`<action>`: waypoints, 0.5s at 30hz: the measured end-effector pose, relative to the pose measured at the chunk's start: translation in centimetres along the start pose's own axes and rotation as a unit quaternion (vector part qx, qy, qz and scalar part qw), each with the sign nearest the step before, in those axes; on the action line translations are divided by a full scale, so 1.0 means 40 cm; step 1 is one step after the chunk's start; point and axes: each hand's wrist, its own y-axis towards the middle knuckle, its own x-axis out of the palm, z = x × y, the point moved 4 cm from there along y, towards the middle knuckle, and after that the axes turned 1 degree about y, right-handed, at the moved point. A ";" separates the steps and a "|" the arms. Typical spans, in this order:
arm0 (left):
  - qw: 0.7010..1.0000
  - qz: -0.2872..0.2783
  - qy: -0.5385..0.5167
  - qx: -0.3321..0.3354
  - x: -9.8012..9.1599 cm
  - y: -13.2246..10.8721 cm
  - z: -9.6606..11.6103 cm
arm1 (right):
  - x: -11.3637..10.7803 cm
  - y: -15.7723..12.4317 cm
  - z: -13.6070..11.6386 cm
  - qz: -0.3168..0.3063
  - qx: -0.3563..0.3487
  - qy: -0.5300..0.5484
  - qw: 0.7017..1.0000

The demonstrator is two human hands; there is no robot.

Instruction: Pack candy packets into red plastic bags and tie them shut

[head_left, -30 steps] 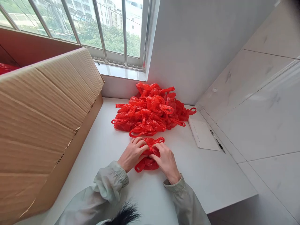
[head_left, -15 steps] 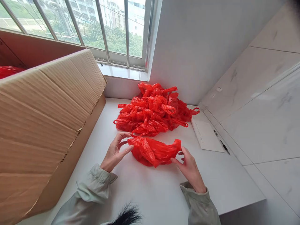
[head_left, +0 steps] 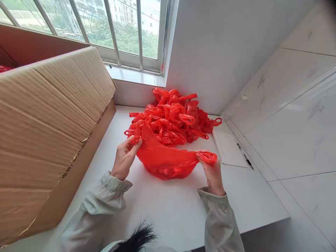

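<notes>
Cardboard box (head_left: 52, 140): is standing leftmost. Left hand (head_left: 123, 157): I am pinching one end of a red bag (head_left: 168, 162), which is sagging between my hands before the bag pile (head_left: 174, 112). Right hand (head_left: 214, 176): is gripping the other end. Notepad (head_left: 230, 148), pen (head_left: 247, 160): are lying rightmost.

Between the fingers of the left hand (head_left: 123, 159) and right hand (head_left: 214, 176), whatever the red bag (head_left: 168, 164) holds cannot be made out; its bunched end hides some right fingers. Left of the left fingers, the carton (head_left: 52, 122) is cut off; beyond the right fingers, the notepad's (head_left: 233, 150) marks are too small to tell.
</notes>
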 end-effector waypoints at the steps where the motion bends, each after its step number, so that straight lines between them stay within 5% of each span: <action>1: 0.999 0.006 -0.047 -0.016 -0.006 0.007 0.009 | -0.008 0.008 -0.002 0.003 -0.003 0.022 1.000; 8: 0.993 0.009 -0.116 0.004 -0.027 0.013 0.091 | -0.067 0.031 -0.091 0.039 -0.058 0.086 0.994; 12: 0.995 -0.092 0.025 0.034 -0.053 -0.036 0.120 | -0.094 -0.007 -0.092 -0.145 -0.051 -0.038 0.987; 15: 0.969 -0.073 0.186 0.145 -0.057 -0.085 0.177 | -0.108 -0.045 -0.085 -0.250 -0.084 -0.108 0.959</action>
